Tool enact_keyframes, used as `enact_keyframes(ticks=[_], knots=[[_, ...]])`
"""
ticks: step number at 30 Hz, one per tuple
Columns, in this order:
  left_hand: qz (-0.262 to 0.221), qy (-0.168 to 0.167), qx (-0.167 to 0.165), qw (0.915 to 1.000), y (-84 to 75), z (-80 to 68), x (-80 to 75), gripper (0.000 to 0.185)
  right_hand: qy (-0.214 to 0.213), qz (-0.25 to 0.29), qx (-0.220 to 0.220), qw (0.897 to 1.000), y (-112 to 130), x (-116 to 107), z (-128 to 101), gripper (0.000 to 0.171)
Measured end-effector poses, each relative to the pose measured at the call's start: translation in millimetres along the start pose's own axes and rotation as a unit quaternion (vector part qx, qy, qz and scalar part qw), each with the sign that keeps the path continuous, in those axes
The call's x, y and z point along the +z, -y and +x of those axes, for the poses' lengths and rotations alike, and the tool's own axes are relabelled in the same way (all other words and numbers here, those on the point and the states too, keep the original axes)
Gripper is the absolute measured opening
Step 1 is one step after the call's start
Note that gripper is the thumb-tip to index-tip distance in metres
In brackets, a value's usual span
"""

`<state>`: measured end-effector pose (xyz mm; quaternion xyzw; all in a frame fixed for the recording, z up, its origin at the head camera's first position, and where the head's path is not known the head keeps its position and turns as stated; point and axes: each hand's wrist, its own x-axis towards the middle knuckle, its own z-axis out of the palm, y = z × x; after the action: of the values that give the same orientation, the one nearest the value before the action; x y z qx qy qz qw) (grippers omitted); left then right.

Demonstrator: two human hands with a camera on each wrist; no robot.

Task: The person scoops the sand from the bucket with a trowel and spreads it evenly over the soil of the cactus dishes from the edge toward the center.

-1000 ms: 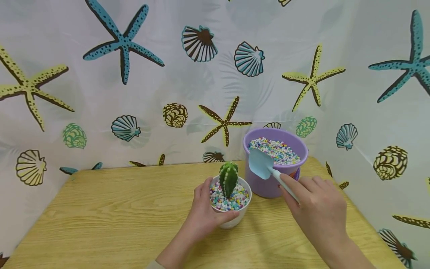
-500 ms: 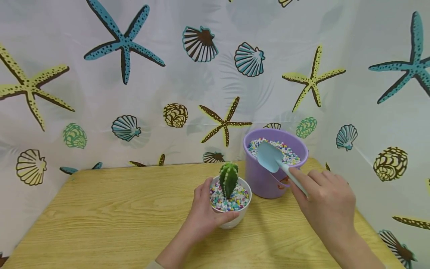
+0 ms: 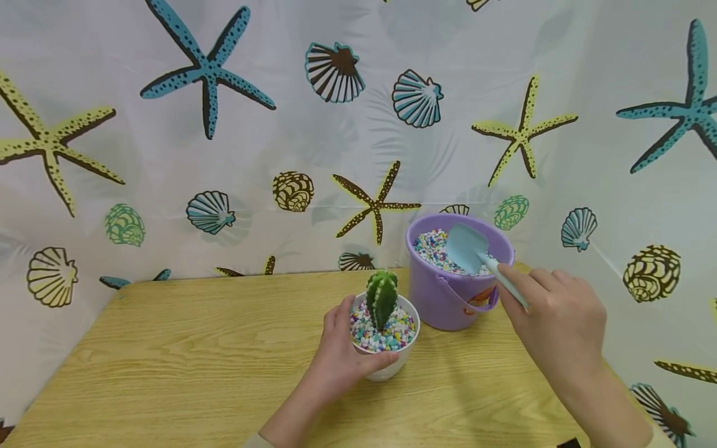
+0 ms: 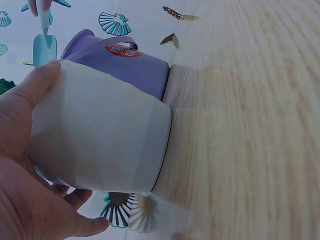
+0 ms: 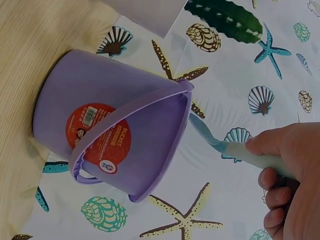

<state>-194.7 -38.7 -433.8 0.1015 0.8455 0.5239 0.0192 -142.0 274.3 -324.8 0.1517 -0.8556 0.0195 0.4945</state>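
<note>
Head view: right hand (image 3: 560, 323) grips scoop (image 3: 467, 247) over bucket (image 3: 448, 305).

Light wooden table (image 3: 168, 361), white curtain (image 3: 280, 74) printed with starfish, shells

Two bare hands, no rings, no watch, no gloves. Left hand (image 3: 336, 364) on a bare forearm ending in a pale beige sleeve cuff (image 3: 259, 441) at the bottom edge of the frame. Right hand (image 3: 557, 330) likewise bare, short plain nails.
</note>
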Motion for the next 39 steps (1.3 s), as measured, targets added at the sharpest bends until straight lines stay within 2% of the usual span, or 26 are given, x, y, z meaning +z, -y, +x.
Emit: enact_keyframes(ticks=[5, 11, 20, 39], knots=[[-0.001, 0.001, -0.002, 1.0000, -0.2, 0.4, -0.2, 0.127, 0.000, -0.006, 0.001, 1.000, -7.4, 3.6, 1.0, 0.024], [0.000, 0.002, -0.003, 1.0000, -0.4, 0.0, -0.6, 0.127, -0.002, -0.002, 0.011, 1.000, -14.6, 8.3, 1.7, 0.032], [0.002, 0.002, 0.000, 1.0000, -0.3, 0.4, -1.0, 0.124, 0.003, -0.003, 0.019, 1.000, -22.3, 13.5, 1.5, 0.028], [0.009, 0.012, -0.001, 0.9999, -0.3, 1.8, -3.6, 0.127, 0.061, -0.006, 0.057, 0.997, -35.8, 27.4, 6.9, 0.025]])
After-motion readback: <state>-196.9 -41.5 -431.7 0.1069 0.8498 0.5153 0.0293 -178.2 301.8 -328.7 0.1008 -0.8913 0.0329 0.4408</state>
